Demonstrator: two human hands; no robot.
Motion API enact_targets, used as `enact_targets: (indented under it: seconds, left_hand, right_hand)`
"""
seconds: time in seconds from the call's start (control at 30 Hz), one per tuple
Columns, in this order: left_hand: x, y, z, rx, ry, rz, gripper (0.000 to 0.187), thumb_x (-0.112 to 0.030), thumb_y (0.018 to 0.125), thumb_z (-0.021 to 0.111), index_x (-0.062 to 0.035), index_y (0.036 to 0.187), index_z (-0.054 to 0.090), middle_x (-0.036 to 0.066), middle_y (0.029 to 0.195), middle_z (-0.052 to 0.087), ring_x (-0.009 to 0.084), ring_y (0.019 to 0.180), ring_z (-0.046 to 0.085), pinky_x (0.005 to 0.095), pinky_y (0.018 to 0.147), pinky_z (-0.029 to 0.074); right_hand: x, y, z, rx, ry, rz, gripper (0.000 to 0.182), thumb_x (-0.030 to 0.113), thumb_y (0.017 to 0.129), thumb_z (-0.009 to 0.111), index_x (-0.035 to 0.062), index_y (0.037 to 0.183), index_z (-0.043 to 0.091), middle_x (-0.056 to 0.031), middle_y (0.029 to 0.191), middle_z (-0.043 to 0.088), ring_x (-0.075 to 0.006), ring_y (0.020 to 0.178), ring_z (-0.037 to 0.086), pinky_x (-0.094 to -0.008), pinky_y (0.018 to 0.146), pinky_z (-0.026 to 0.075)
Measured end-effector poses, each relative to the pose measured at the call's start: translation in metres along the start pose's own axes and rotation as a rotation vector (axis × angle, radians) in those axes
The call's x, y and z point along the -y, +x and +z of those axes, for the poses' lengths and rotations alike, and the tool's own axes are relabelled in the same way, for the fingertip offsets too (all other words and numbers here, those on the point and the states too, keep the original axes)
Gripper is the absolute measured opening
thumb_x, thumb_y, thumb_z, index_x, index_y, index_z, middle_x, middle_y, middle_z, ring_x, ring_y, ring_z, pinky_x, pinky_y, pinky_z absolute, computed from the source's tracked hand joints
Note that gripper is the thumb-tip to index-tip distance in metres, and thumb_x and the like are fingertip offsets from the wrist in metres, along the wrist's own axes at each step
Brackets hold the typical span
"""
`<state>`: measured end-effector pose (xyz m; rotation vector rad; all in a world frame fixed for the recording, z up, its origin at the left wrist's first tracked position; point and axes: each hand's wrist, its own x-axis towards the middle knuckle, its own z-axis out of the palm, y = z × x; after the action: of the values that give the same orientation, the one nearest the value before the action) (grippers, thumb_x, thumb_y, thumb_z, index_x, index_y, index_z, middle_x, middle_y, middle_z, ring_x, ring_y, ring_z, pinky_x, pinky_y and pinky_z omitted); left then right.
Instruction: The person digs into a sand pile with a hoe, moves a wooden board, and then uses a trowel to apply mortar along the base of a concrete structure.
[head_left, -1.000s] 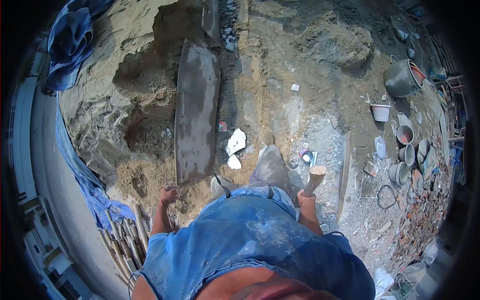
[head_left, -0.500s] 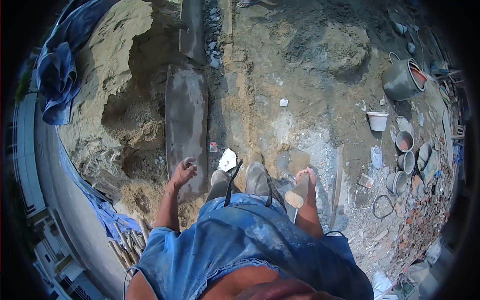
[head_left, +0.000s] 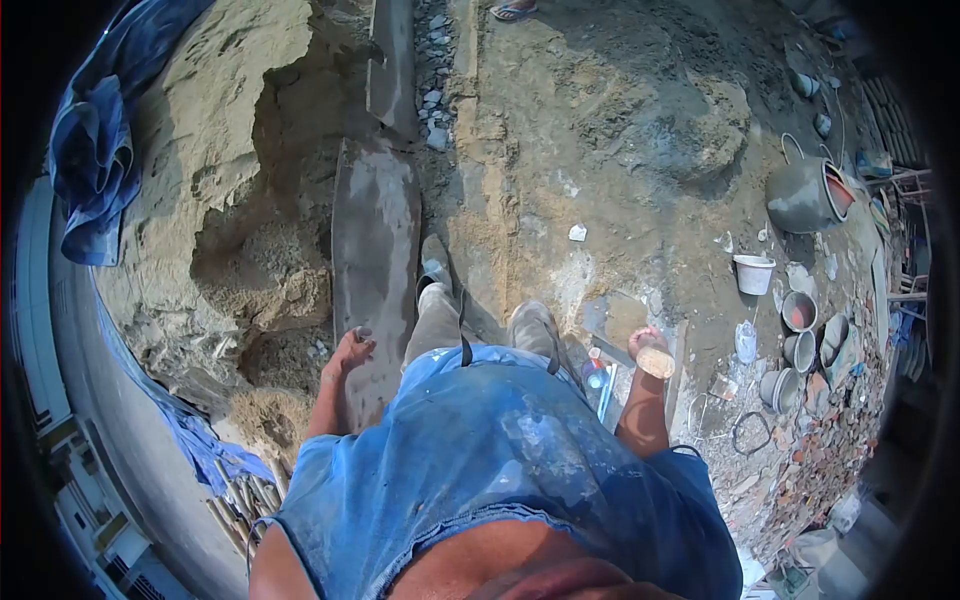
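Observation:
My left hand (head_left: pixel 355 349) hangs beside a long grey board (head_left: pixel 376 230), its fingers loosely curled but apart, with nothing visible in them. On the other side, my right hand (head_left: pixel 646 340) is closed around a wooden piece (head_left: pixel 656 362) whose pale rounded end points up toward the camera; the rest of it is hidden. Between my right hand and my leg, small blue and red items (head_left: pixel 596 372) lie partly out of sight. My dusty trousers and left shoe (head_left: pixel 434 270) show below the blue shirt.
A sand mound (head_left: pixel 220 190) with a blue tarp (head_left: pixel 95 165) rises at left. Gravel (head_left: pixel 436 95) fills a narrow strip ahead. To the right are a large bucket (head_left: pixel 806 195), a white bucket (head_left: pixel 753 273), smaller pails and rubble (head_left: pixel 815 450). A sandalled foot (head_left: pixel 514 11) shows at the top.
My left foot has stepped forward beside the board, where a white scrap lay. My right hand has swung outward to the right with the wooden piece, which now appears foreshortened. My left hand sits slightly lower.

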<state>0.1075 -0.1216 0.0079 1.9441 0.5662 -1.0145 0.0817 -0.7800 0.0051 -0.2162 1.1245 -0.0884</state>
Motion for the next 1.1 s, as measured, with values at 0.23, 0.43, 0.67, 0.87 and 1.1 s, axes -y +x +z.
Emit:
enact_targets:
  seconds: [0.23,0.43,0.67,0.87,1.1]
  left_hand:
    - [-0.014,0.098,-0.106,-0.128,-0.370,-0.066,0.034,-0.017,0.083,0.060,-0.0023,0.114,0.055,0.006,0.082,0.062,0.0166,0.066,0.061,0.0311,0.053,0.050]
    - [-0.015,0.152,-0.183,-0.122,-0.387,0.128,0.037,-0.017,0.084,0.060,0.0000,0.116,0.053,0.005,0.080,0.060,0.0146,0.063,0.058,0.0290,0.051,0.047]
    - [-0.109,0.140,-0.204,-0.052,-0.609,0.156,0.046,-0.017,0.086,0.059,0.0017,0.126,0.046,0.002,0.082,0.058,0.0112,0.066,0.057,0.0266,0.056,0.047]
    - [-0.218,0.125,-0.185,0.134,-0.651,0.253,0.045,-0.020,0.088,0.058,-0.0002,0.127,0.046,0.003,0.090,0.059,0.0122,0.076,0.059,0.0251,0.067,0.048]
    - [-0.324,0.083,-0.162,0.452,-0.878,0.251,0.060,-0.042,0.093,0.052,-0.0054,0.138,0.036,0.009,0.110,0.057,0.0165,0.097,0.057,0.0330,0.080,0.051]
  right_hand:
    - [-0.031,0.037,-0.016,0.023,-0.073,0.167,0.025,0.025,0.083,0.055,0.0023,0.071,0.055,-0.0072,0.059,0.054,-0.0171,0.047,0.050,-0.0305,0.044,0.045]
    - [-0.036,0.078,0.012,-0.053,-0.132,0.644,0.069,0.059,0.084,0.038,-0.0045,0.067,0.057,-0.0080,0.053,0.050,-0.0197,0.043,0.044,-0.0321,0.039,0.032]
    - [-0.136,0.076,0.205,-0.163,-0.464,0.113,0.019,0.000,0.081,0.052,0.0118,0.067,0.050,-0.0006,0.061,0.052,-0.0133,0.055,0.055,-0.0279,0.054,0.050]
    - [-0.195,0.171,0.344,0.039,-0.948,0.145,0.019,0.015,0.077,0.058,0.0103,0.062,0.049,-0.0065,0.053,0.051,-0.0241,0.046,0.053,-0.0373,0.046,0.046]
    - [-0.326,0.247,0.486,0.090,-1.020,-0.050,0.013,0.010,0.077,0.058,0.0071,0.067,0.051,-0.0089,0.052,0.050,-0.0251,0.042,0.050,-0.0377,0.042,0.046]
